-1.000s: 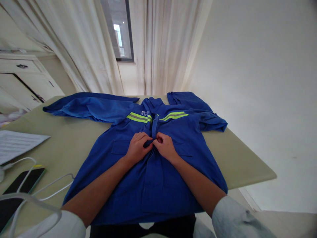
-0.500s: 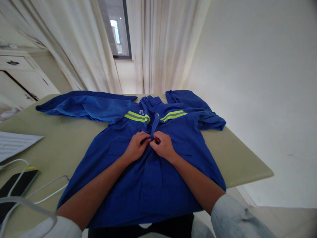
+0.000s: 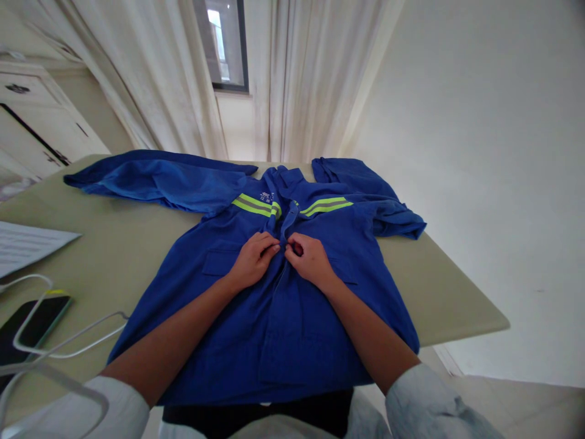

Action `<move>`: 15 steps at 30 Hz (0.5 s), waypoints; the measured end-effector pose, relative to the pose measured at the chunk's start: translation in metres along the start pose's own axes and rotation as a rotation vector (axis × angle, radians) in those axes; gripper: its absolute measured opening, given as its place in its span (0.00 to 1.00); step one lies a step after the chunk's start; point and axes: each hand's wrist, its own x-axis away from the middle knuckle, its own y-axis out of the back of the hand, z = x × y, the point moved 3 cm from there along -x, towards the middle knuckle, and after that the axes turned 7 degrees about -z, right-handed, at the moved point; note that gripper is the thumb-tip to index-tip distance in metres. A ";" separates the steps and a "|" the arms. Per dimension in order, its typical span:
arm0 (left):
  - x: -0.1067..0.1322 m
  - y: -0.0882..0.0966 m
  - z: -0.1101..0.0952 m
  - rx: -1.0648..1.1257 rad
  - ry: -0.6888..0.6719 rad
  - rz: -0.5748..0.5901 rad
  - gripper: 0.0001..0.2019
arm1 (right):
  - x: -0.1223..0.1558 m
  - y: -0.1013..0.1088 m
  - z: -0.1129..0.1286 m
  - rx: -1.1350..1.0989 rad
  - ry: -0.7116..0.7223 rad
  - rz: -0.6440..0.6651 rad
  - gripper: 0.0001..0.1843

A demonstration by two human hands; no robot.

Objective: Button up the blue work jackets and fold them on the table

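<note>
A blue work jacket (image 3: 283, 317) with yellow-green reflective stripes lies face up on a beige table (image 3: 439, 292), sleeves spread to both sides. My left hand (image 3: 253, 259) and my right hand (image 3: 309, 259) meet at the front placket near the middle of the chest. Both have their fingers curled and pinched on the placket edges. The fingertips touch each other over the fabric. What lies between the fingertips is too small to make out.
A sheet of paper (image 3: 27, 244) lies at the table's left edge. A dark phone (image 3: 31, 323) and white cables (image 3: 68, 341) sit in front of it. White curtains (image 3: 292, 79), a window and a white cabinet (image 3: 41, 128) stand behind the table.
Both hands have shifted slightly up the placket toward the collar, still pinched together. The head view has shifted a little.
</note>
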 end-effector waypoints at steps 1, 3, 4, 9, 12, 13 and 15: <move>0.000 0.000 0.002 0.028 0.010 -0.005 0.10 | 0.000 0.001 0.000 -0.003 0.000 0.000 0.05; -0.001 0.001 0.004 0.078 0.025 -0.015 0.09 | 0.000 0.002 -0.001 -0.033 -0.002 0.004 0.05; -0.001 0.001 0.005 0.101 0.032 -0.019 0.09 | 0.000 0.002 -0.001 -0.062 -0.006 0.015 0.06; -0.002 0.005 0.009 0.154 0.043 0.013 0.10 | -0.002 0.005 -0.003 -0.179 0.000 0.066 0.06; -0.002 0.007 0.009 0.143 0.037 0.044 0.11 | -0.002 0.006 -0.003 -0.143 0.015 0.066 0.06; -0.002 0.007 0.010 0.133 0.036 0.052 0.12 | -0.001 0.006 -0.004 -0.129 0.020 0.066 0.06; -0.001 0.007 0.010 0.116 0.032 0.063 0.13 | 0.000 0.006 -0.004 -0.114 0.031 0.065 0.06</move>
